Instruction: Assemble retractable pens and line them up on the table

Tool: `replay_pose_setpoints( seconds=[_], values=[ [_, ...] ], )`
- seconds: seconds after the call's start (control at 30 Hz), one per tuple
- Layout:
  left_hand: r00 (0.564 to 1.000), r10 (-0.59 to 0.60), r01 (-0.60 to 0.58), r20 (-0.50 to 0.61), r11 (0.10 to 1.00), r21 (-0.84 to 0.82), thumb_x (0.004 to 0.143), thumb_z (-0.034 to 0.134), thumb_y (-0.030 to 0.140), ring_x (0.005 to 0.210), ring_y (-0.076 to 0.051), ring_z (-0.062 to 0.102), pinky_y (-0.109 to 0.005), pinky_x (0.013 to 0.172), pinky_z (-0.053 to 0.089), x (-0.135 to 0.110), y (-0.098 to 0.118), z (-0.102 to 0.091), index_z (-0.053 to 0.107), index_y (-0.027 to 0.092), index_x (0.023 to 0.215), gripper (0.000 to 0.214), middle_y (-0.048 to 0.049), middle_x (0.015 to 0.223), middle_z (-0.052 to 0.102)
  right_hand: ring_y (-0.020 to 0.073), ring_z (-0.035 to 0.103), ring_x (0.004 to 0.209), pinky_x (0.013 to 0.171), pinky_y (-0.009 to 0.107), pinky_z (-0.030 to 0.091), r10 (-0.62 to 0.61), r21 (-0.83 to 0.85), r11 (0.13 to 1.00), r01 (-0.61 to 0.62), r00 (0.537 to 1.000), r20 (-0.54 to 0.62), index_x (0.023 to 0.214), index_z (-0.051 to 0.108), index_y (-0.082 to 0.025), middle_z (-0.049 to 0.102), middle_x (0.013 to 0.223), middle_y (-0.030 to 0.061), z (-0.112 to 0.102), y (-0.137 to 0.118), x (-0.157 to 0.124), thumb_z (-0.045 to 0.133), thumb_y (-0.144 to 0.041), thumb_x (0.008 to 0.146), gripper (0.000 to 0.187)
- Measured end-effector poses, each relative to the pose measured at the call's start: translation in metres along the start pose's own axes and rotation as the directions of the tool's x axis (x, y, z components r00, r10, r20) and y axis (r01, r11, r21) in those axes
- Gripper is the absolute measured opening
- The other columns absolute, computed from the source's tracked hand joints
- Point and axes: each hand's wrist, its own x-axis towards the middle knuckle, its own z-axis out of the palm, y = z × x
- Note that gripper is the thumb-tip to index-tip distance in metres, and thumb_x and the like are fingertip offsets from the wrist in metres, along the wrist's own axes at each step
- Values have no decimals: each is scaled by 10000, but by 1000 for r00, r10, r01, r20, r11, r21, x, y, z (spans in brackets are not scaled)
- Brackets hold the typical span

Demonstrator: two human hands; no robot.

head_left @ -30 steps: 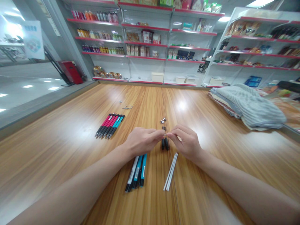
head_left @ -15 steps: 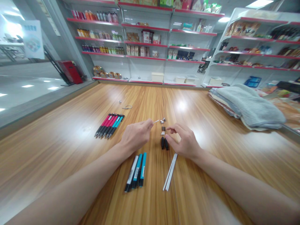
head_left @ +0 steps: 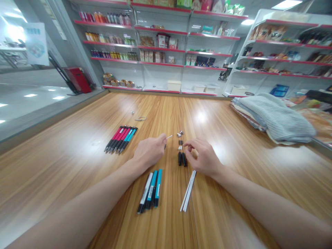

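Wood-grain table (head_left: 77,166) carries all parts in front of you. Your left hand (head_left: 149,152) is closed, with the fingertips pinching a thin white rod (head_left: 169,137); the rod projects from the fingertips toward the upper right and sits just above the table surface. Your right hand (head_left: 203,157) rests close to the left hand, fingers curled and thumb drawn toward the index finger; you cannot tell whether anything is pinched between them. Between both hands lie two black pen sections (head_left: 182,158), side by side, and just beyond them a cluster of small metal parts (head_left: 180,133). Two white tubes (head_left: 188,191) lie parallel below the right hand, near the wrist. A group of blue pens (head_left: 151,188) lies below the left hand. A row of pink and blue pens (head_left: 121,134) lies well to the left. A stack of folded cloth (head_left: 275,116) occupies the far right of the table. Store shelves (head_left: 160,45) stand behind the table.
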Motion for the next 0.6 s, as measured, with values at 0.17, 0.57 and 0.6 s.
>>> replay_pose_setpoints(
  seconds=[0.17,0.57,0.6],
  values=[
    [1000,12,-12,24,1000,-2,979,179,443,725,-247,660,-282,540,300,-1,2,-3,522,246,1012,397,-57,790,686,194,569,782,755,329,417,26,-15,1000,-25,999,36,957,613,-196,614,758,24,0,0,0,569,-140,797,175],
    [995,21,-55,-93,923,-381,961,330,435,606,-166,566,-255,534,249,1,-3,6,523,227,856,302,-7,660,587,176,513,705,717,310,392,59,17,998,-63,976,211,1106,539,-193,553,666,-20,-1,-5,-1,597,-146,737,376],
    [994,3,-58,-110,862,-504,954,355,433,579,-144,538,-243,532,265,1,-4,6,513,217,821,299,3,632,557,174,511,702,710,305,389,60,19,998,-66,975,216,1108,537,-194,550,665,-22,0,-4,-2,591,-137,732,385]
  ],
)
